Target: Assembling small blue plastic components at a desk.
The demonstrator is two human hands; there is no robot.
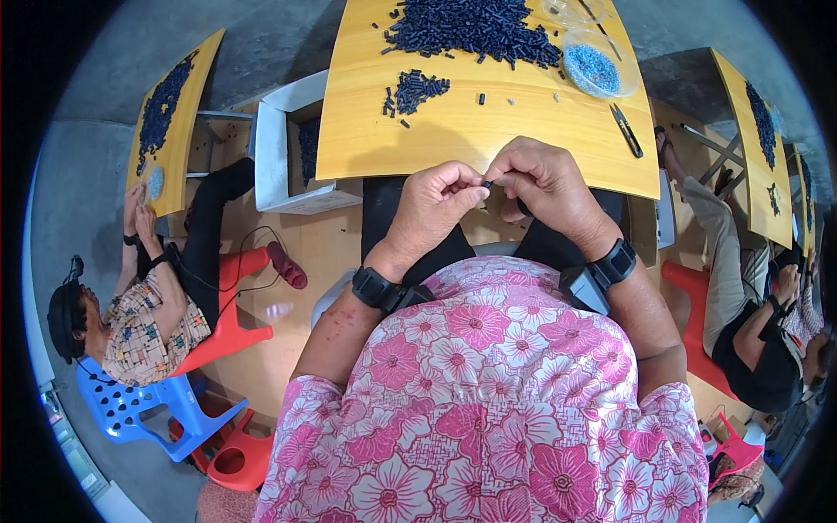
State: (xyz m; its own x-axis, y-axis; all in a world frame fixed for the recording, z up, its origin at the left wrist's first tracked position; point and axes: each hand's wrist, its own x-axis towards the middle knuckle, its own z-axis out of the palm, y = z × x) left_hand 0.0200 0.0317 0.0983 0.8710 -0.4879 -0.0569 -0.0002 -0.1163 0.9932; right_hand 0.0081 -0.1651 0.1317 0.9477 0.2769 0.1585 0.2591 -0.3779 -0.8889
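Note:
My left hand and my right hand meet just off the near edge of the yellow table. Between their fingertips is a small black cylindrical piece, pinched from both sides and mostly hidden. On the table ahead lies a small group of black cylindrical pieces, with a large heap of the same pieces behind it. One single black piece lies apart, beside a tiny pale bit. A clear round dish at the right holds small light-blue parts.
Black-handled thread snips lie near the table's right edge. A white box with dark pieces inside stands left of the table. Co-workers sit at tables on the left and right. A blue stool is at lower left.

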